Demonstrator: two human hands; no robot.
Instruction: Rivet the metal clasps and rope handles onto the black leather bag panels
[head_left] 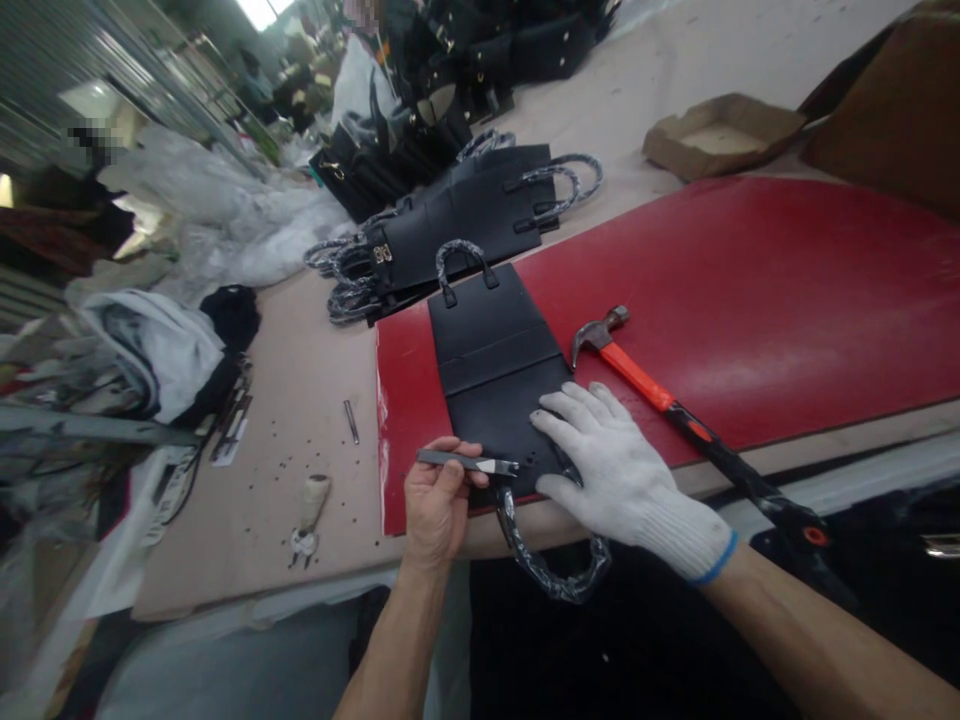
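Observation:
A black leather panel [495, 350] lies on a red mat [735, 300], with a plastic-wrapped handle at each end; the near handle [559, 585] hangs over the table edge. Between the bare fingers of my left hand [441, 500] is a grey metal punch [457, 460], its forked tip over the panel's near end, beside small dark holes. My right hand [615, 470], in a white glove with a blue cuff, rests on the panel with fingers spread. To its right, a claw hammer [637, 375] with an orange and black handle lies on the mat.
Stacked black panels with wrapped handles [457, 215] lie beyond, black bags [517, 50] behind them. At the left are a small metal rod [351, 422], a wooden-handled tool [313, 505] and clear plastic [217, 200]. A cardboard tray [720, 135] sits at the back right.

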